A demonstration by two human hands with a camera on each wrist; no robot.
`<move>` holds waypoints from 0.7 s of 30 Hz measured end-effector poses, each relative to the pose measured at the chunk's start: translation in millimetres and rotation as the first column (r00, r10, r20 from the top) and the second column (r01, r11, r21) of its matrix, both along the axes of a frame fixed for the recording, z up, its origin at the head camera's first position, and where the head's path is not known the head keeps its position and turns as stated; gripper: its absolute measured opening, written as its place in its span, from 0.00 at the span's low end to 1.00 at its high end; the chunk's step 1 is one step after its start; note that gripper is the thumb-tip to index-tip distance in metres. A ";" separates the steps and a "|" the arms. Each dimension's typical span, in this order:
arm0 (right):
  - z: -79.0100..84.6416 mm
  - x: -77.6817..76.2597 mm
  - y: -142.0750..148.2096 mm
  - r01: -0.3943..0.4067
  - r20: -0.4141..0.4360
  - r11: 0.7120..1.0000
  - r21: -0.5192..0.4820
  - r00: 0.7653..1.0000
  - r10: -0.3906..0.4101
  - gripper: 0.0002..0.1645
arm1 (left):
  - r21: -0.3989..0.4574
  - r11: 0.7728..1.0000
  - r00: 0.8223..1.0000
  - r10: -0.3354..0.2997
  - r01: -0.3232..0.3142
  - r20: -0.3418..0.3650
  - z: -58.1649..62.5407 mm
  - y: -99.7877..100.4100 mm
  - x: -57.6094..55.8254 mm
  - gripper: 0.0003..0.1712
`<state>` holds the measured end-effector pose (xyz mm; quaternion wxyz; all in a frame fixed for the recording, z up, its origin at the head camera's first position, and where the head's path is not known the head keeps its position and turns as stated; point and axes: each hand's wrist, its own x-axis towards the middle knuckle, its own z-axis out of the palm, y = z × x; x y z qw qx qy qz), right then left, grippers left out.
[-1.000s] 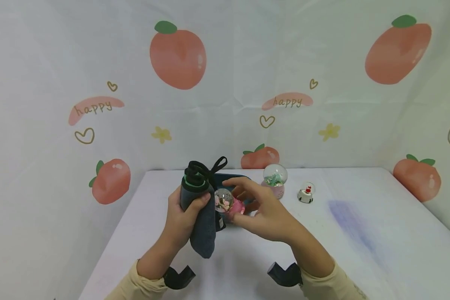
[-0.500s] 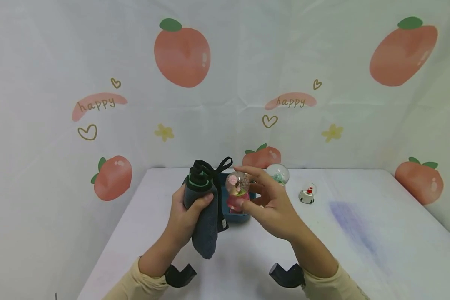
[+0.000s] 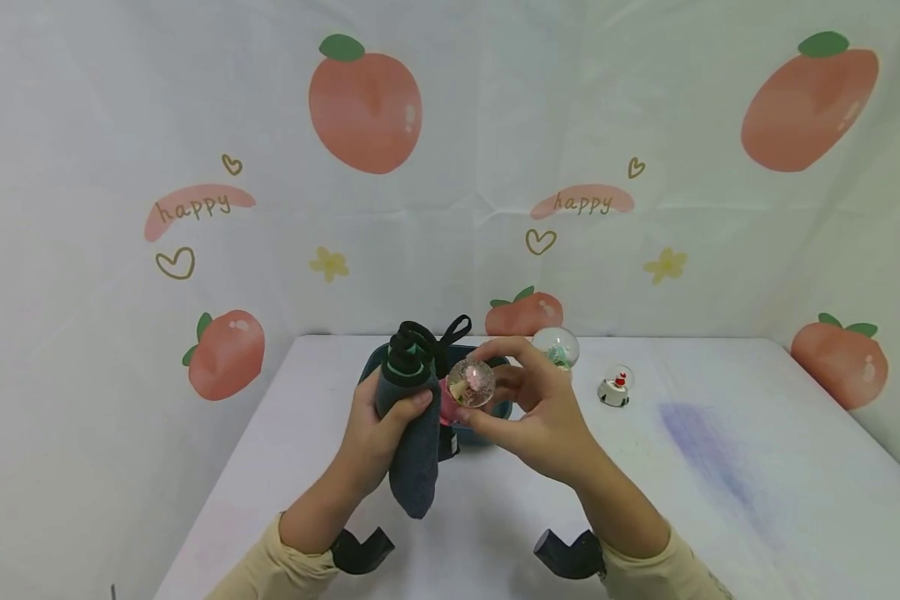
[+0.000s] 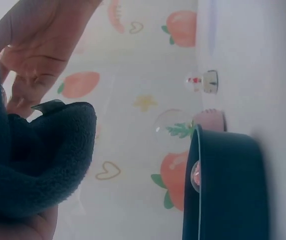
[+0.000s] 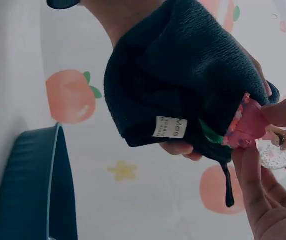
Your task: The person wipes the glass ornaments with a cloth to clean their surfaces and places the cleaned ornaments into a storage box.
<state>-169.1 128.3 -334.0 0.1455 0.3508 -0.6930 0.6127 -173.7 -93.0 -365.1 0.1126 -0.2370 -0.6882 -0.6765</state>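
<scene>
I had the left hand (image 3: 370, 435) curled round a blue towel (image 3: 414, 454), the right hand (image 3: 542, 423) pinching a pink-based snow globe (image 3: 471, 384).

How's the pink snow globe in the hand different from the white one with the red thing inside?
The pink globe is held up in the right hand, but the white globe stands on the table.
The pink globe is tilted, while the white globe is upright.
The pink globe has a pink base; the white globe's base is mostly white.
Both have a clear, round dome with something inside.
</scene>
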 end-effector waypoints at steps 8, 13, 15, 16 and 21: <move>-5.5 3.8 -7.7 0.127 -0.062 0.991 0.051 0.990 -0.124 0.33 | -0.054 0.999 0.999 0.000 -0.002 -0.032 -2.4 0.8 0.3 0.21; -7.0 2.9 -8.3 0.129 -0.103 0.989 0.066 0.987 -0.122 0.33 | -0.044 0.998 0.996 0.048 -0.052 -0.070 -1.7 2.1 -0.4 0.17; -6.7 2.4 -7.3 0.098 -0.087 0.993 0.071 0.992 -0.091 0.32 | -0.039 0.997 0.994 0.071 -0.074 -0.081 -0.9 2.3 -0.5 0.17; -6.7 2.1 -6.6 0.087 -0.078 0.993 0.078 0.994 -0.081 0.31 | -0.037 0.996 0.993 0.083 -0.086 -0.084 -0.5 2.3 -0.5 0.17; -7.0 1.3 -4.5 0.097 0.019 0.988 0.120 0.995 -0.100 0.19 | -0.028 0.994 0.990 0.098 -0.101 -0.099 -0.4 1.4 -1.0 0.17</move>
